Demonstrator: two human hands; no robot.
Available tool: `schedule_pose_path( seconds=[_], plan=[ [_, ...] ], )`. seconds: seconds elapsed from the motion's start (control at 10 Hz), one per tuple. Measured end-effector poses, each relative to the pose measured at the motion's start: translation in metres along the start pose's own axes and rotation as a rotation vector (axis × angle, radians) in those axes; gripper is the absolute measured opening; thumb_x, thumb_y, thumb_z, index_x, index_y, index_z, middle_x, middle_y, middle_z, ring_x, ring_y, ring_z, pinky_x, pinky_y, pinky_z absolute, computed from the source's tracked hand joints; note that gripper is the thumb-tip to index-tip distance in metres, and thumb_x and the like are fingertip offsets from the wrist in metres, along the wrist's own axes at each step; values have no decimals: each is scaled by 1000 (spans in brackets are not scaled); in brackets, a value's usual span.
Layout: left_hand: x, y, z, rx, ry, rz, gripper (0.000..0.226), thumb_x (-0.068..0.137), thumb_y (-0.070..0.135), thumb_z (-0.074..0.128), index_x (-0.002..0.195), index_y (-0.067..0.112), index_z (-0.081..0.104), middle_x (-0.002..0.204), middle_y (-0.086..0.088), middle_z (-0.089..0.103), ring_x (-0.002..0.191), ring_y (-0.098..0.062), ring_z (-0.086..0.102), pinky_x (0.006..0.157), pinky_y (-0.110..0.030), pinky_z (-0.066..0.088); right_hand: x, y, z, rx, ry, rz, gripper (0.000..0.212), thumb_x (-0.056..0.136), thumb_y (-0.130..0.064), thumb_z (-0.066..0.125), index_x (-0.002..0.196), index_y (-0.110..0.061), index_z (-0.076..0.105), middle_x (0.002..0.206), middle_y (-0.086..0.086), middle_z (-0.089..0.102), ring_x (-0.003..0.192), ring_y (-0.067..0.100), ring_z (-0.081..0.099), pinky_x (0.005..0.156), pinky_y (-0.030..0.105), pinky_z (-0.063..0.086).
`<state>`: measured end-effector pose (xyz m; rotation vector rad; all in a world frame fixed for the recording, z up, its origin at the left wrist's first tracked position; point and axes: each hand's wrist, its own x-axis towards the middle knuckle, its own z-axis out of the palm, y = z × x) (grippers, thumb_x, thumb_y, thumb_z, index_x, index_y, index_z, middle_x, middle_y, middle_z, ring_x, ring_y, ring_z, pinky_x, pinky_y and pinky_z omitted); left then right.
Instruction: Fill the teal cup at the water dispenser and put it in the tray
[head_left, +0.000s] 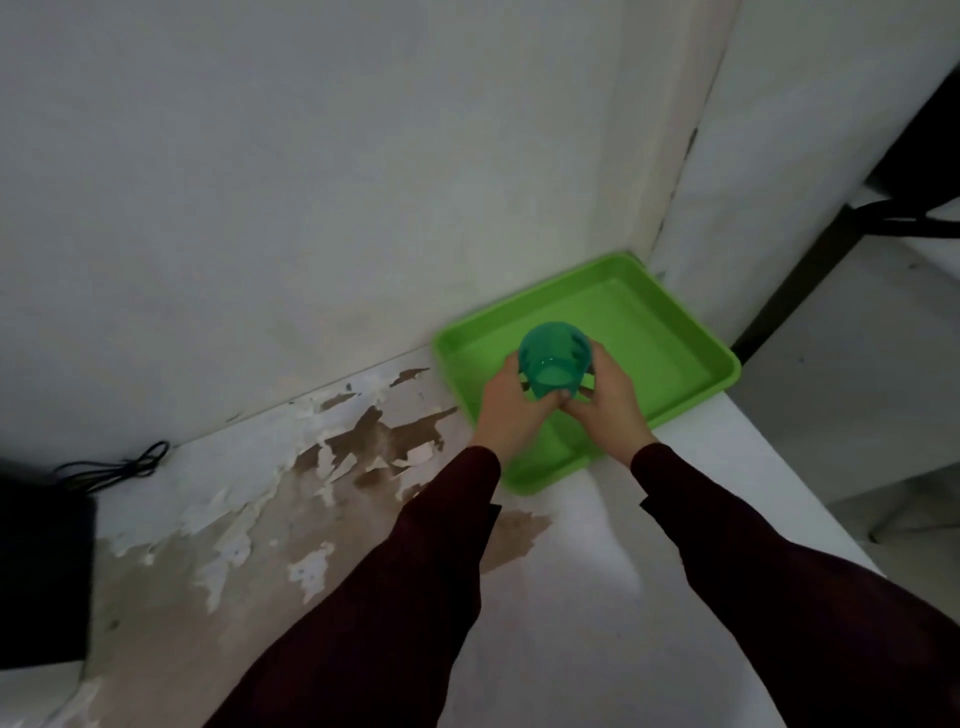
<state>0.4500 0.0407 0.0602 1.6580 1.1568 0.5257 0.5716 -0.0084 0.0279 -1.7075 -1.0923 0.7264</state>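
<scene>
Holding the teal cup (555, 364) upright over the green tray (675, 332), left hand (511, 410) and right hand (608, 400) both wrapped around its sides. Water visible inside. Cup sits above the tray's near half on the counter (571, 571); whether it touches down, can't tell.

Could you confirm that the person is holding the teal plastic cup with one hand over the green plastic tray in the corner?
Not quite: the head view shows both hands, left and right, clasping the teal plastic cup. It is indeed over the green plastic tray in the corner.
</scene>
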Motion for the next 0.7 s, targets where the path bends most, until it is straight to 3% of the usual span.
schedule_pose_path(
  seconds=[0.2,0.3,0.4,0.5,0.6,0.7],
  plan=[
    [30,-1,23,4,-29,-39,58,77,15,70,130,10,45,126,-9,58,111,-20,55,86,-23,41,31,23,-6,-91,22,71,71,76,-4,73,138,-11,41,131,11,55,119,23,53,103,38,45],
    [39,-2,25,35,-62,-60,58,79,15,68,131,9,44,128,-9,57,103,-11,50,84,-22,39,37,25,-5,-88,7,104,66,77,-3,72,136,-7,42,129,14,56,115,22,53,93,28,44],
    [43,-4,25,22,-94,-85,60,81,17,67,134,9,41,132,-11,55,113,-19,54,90,-25,42,38,27,-4,-83,13,140,68,78,-6,72,137,-8,39,130,16,55,111,21,54,87,26,44],
    [44,-5,25,24,-130,-98,60,84,19,64,138,13,38,136,-12,52,120,-26,53,96,-30,42,34,28,-2,-48,21,186,70,81,-6,70,140,-8,33,133,15,55,109,16,53,85,24,43],
    [32,3,17,78,-168,-119,58,88,19,59,140,10,35,139,-15,49,121,-29,52,95,-30,39,22,23,-5,-8,-16,259,76,85,-13,68,146,-10,24,141,17,49,121,27,55,88,29,45],
    [22,-5,10,130,-174,-153,68,88,24,59,145,8,24,148,-16,37,132,-30,42,108,-34,34,3,22,-2,25,-18,377,77,88,-18,66,149,-13,19,145,18,43,119,28,55,89,33,47]
  ],
)
